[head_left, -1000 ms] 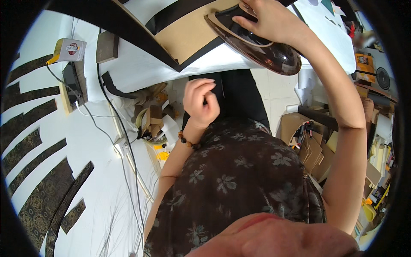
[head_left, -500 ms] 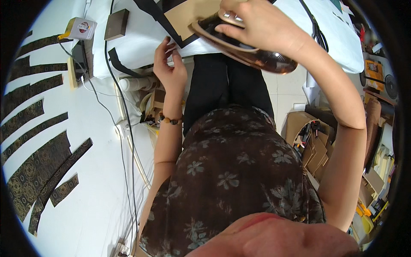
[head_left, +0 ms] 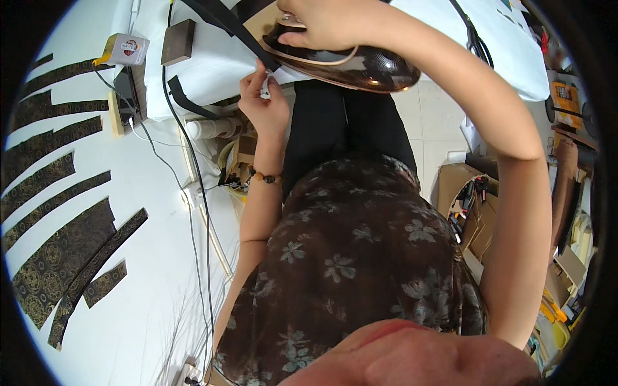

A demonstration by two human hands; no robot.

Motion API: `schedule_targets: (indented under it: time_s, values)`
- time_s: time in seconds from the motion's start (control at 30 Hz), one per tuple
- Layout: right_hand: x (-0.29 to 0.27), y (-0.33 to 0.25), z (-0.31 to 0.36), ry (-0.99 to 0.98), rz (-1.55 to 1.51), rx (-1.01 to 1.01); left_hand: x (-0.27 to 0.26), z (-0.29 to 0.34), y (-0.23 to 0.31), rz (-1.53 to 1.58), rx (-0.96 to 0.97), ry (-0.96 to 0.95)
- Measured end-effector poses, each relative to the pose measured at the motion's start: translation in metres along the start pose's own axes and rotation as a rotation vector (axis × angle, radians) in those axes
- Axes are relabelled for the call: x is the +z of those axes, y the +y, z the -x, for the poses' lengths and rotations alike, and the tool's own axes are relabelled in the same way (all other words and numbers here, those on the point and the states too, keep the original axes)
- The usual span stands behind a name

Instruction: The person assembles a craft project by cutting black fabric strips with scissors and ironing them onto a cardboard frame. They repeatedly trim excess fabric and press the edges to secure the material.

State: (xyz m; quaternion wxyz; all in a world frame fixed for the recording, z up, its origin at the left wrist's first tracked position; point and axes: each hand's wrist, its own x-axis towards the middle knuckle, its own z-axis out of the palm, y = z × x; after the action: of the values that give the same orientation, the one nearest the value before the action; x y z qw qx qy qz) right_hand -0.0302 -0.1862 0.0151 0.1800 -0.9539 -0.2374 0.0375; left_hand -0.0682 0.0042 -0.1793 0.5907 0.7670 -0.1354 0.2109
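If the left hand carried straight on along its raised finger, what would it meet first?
The left hand would most likely meet the black strip; depth is unclear, so they may already touch.

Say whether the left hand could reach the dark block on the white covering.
Likely yes: the dark block lies left of the left hand, with nothing seen blocking the white covering between.
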Motion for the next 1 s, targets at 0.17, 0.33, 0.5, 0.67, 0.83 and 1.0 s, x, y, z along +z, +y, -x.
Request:
schedule_targets:
  time_s: [0.17, 0.33, 0.5, 0.67, 0.83, 1.0]
  values:
    - [-0.034, -0.002, 0.017, -0.033, -0.051, 0.091, -0.014, 0.005, 0.015, 0.236, -0.332, 0.033]
    - [-0.007, 0.098, 0.021, -0.169, -1.506, 0.609, -0.027, -0.017, 0.021, 0.224, -0.307, 0.053]
    - [0.057, 0.116, 0.024, -0.418, -2.063, 0.664, -0.04, -0.056, -0.002, 0.0, -0.228, -0.437]
    - [0.064, 0.084, 0.005, -0.306, -1.74, 0.732, -0.051, -0.092, -0.001, -0.153, 0.033, -0.687]
    - [0.062, 0.075, -0.001, -0.22, -1.653, 0.794, -0.05, -0.095, -0.012, -0.107, 0.172, -0.681]
    - [0.058, 0.078, -0.01, -0.267, -1.652, 0.811, -0.047, -0.104, -0.02, -0.12, 0.198, -0.741]
